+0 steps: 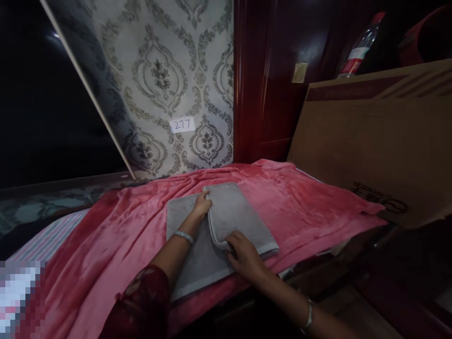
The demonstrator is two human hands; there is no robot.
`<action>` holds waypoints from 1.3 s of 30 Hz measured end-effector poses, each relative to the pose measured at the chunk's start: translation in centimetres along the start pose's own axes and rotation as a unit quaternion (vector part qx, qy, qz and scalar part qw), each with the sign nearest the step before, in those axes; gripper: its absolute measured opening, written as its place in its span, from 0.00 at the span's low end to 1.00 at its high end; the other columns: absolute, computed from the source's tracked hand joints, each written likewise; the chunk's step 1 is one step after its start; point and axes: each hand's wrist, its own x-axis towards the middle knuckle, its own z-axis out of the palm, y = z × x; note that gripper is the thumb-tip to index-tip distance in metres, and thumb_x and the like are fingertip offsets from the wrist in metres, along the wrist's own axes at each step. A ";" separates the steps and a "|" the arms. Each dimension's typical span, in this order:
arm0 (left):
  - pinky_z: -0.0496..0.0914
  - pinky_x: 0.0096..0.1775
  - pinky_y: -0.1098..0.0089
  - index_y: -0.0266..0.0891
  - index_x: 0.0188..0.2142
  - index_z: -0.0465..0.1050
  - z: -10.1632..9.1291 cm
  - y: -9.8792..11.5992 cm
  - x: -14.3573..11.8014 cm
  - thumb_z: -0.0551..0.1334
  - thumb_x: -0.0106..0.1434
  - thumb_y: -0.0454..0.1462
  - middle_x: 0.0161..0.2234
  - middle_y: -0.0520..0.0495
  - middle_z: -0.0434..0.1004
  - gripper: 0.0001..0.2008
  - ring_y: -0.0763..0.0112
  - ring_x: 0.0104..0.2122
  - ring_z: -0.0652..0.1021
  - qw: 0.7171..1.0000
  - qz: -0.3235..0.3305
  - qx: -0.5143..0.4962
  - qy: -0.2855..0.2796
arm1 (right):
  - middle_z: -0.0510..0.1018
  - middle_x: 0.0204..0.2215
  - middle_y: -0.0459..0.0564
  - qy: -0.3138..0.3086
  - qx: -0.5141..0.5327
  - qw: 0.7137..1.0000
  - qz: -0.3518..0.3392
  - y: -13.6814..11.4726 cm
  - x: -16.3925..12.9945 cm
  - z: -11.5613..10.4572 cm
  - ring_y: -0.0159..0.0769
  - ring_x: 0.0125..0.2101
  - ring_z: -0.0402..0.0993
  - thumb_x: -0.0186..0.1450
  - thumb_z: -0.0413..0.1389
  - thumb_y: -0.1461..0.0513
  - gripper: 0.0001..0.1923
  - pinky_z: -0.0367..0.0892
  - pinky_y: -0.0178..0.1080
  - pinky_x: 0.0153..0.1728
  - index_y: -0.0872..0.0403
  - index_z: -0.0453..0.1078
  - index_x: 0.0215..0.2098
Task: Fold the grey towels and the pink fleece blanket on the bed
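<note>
A grey towel (pixel 243 216) lies on a pink plush blanket (pixel 137 235), its right part folded over onto the rest. My left hand (pixel 202 203) grips the far corner of the folded flap, fingers closed on its edge. At the near corner of the same flap, my right hand (pixel 243 254) pinches the cloth between thumb and fingers. The flap's left edge is slightly raised between both hands. Under it, the towel's flat single part spreads to the left and toward me.
A large cardboard box (pixel 374 141) stands at the right, with a plastic bottle (pixel 360 49) on top. Behind the blanket is a patterned wall bearing a paper label (pixel 182 124) marked 277. A dark screen (pixel 52 103) rises at the left. Striped cloth (pixel 52 235) shows below it.
</note>
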 end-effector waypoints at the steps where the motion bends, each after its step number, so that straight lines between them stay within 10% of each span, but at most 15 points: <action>1: 0.75 0.48 0.61 0.33 0.58 0.71 -0.2 0.3 0.3 0.61 0.48 0.27 0.52 0.38 0.79 0.35 0.58 0.46 0.80 1.000 0.002 0.008 0.009 | 0.71 0.36 0.49 0.014 -0.005 1.000 -0.016 -0.5 0.3 -0.5 0.39 0.40 0.68 0.55 0.53 0.74 0.13 0.62 0.39 0.41 0.53 0.68 0.35; 6: 0.75 0.46 0.65 0.35 0.59 0.71 -4.9 0.9 0.3 0.58 0.48 0.27 0.52 0.41 0.79 0.36 0.63 0.42 0.81 0.998 0.023 0.037 0.053 | 0.70 0.38 0.49 0.040 -0.002 0.991 -0.126 -4.3 1.6 -1.6 0.40 0.42 0.66 0.56 0.54 0.74 0.18 0.61 0.39 0.42 0.53 0.69 0.42; 12: 0.76 0.42 0.65 0.33 0.57 0.72 -10.6 -2.6 -2.7 0.58 0.48 0.28 0.46 0.40 0.82 0.34 0.63 0.39 0.81 0.992 -0.012 0.081 0.095 | 0.72 0.41 0.51 -0.081 -0.056 0.980 -0.171 -7.2 0.9 3.9 0.42 0.44 0.66 0.60 0.57 0.71 0.14 0.62 0.41 0.44 0.53 0.71 0.44; 17: 0.76 0.45 0.63 0.33 0.57 0.71 -10.5 -4.3 -3.4 0.58 0.51 0.30 0.48 0.40 0.81 0.31 0.60 0.44 0.81 0.989 -0.018 0.114 0.097 | 0.73 0.42 0.51 -0.111 -0.081 0.978 -0.155 -6.8 0.1 6.1 0.43 0.44 0.65 0.61 0.57 0.70 0.14 0.61 0.42 0.45 0.53 0.72 0.44; 26: 0.65 0.62 0.58 0.36 0.57 0.72 -10.0 -2.9 -2.3 0.58 0.47 0.26 0.58 0.39 0.74 0.34 0.55 0.59 0.72 0.974 0.034 0.179 0.135 | 0.71 0.38 0.51 -0.059 -0.067 0.977 -0.192 -7.9 1.3 3.9 0.40 0.40 0.65 0.63 0.54 0.73 0.16 0.61 0.39 0.41 0.53 0.74 0.45; 39: 0.70 0.56 0.60 0.33 0.57 0.71 -11.7 -4.2 -3.2 0.58 0.51 0.28 0.56 0.36 0.76 0.31 0.56 0.55 0.77 0.965 0.002 0.228 0.130 | 0.72 0.38 0.51 -0.110 -0.106 0.960 -0.233 -7.8 0.6 6.7 0.41 0.42 0.65 0.69 0.55 0.66 0.09 0.61 0.41 0.42 0.53 0.73 0.46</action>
